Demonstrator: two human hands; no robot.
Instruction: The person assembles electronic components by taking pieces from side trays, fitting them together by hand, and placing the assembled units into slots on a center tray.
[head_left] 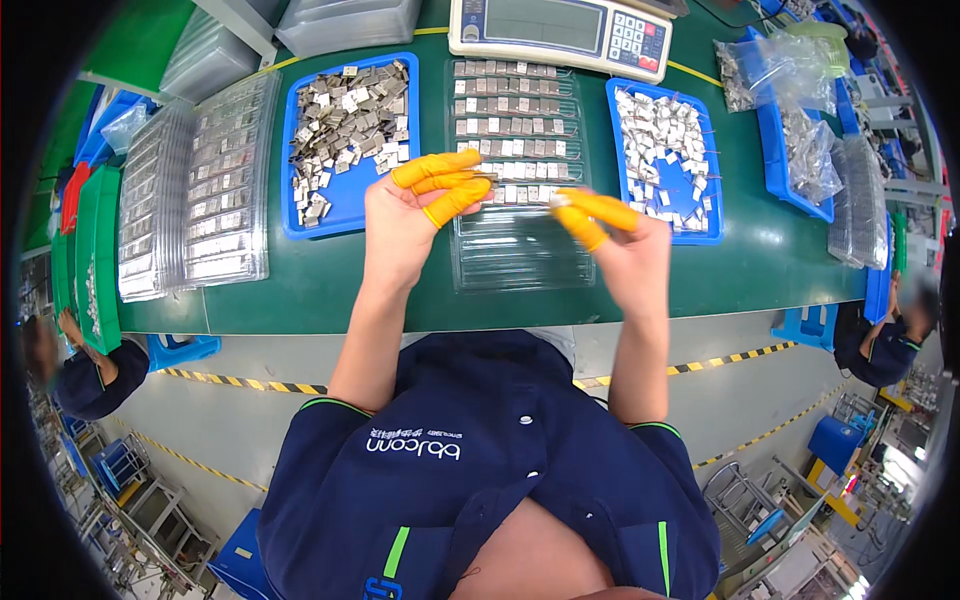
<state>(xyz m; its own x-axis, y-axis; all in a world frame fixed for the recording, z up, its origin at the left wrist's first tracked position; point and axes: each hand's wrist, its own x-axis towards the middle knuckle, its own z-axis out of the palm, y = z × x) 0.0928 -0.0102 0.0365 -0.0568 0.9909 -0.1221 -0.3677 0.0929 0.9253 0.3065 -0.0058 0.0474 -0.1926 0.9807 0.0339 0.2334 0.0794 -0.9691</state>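
Evidently the right hand (636, 255) pinches a small white part (558, 200); the left hand's (402, 220) grip I cannot tell

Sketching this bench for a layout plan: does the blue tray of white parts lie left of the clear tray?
No, the blue tray of white parts lies to the right of the clear tray.

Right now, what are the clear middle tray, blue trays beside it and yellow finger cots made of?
Clear middle tray: likely thin, glossy plastic, since it's transparent and shines. Blue trays: probably smooth plastic, evenly coloured, with rounded corners. Yellow finger cots: perhaps matte rubber, because they fit snugly.
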